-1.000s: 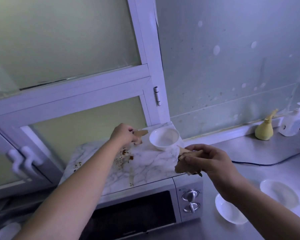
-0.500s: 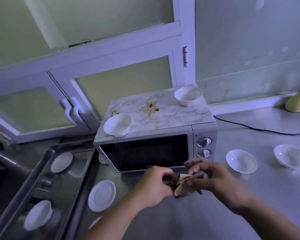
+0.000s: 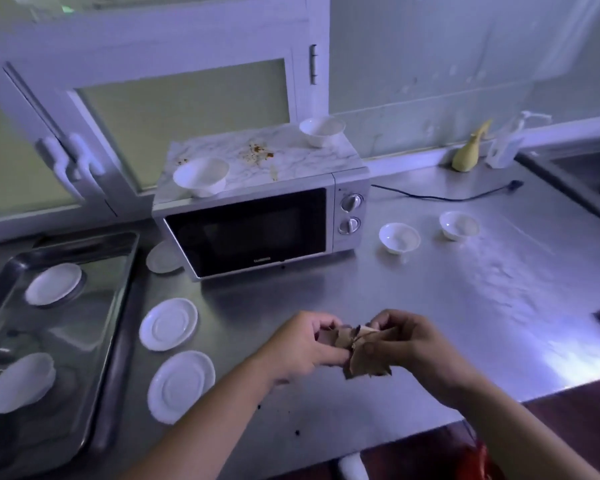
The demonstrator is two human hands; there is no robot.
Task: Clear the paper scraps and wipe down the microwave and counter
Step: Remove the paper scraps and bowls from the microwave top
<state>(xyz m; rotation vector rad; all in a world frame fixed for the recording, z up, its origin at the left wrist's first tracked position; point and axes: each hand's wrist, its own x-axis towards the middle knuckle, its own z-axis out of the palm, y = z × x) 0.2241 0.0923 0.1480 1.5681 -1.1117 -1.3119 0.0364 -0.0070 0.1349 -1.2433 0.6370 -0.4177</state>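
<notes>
Brown paper scraps (image 3: pixel 359 355) are bunched between my two hands above the steel counter (image 3: pixel 447 306), in front of the microwave. My left hand (image 3: pixel 305 344) pinches the scraps from the left and my right hand (image 3: pixel 409 341) grips them from the right. The silver microwave (image 3: pixel 257 226) stands behind, door shut. Its marble-patterned top (image 3: pixel 291 161) carries brown stains (image 3: pixel 258 152) and two white bowls, one at the front left (image 3: pixel 201 176) and one at the back right (image 3: pixel 321 130).
Two small white bowls (image 3: pixel 399 237) (image 3: pixel 459 225) sit right of the microwave, with a black cord (image 3: pixel 447 197) behind. Saucers (image 3: pixel 168 323) (image 3: pixel 181 384) lie on the counter at left, beside a metal tray (image 3: pixel 118 306) holding dishes. A yellow bottle (image 3: pixel 468 150) and pump dispenser (image 3: pixel 506 143) stand by the wall.
Both hands came down from the microwave top to the counter front and met, bunching the scraps together. The view pulled back and tilted down.
</notes>
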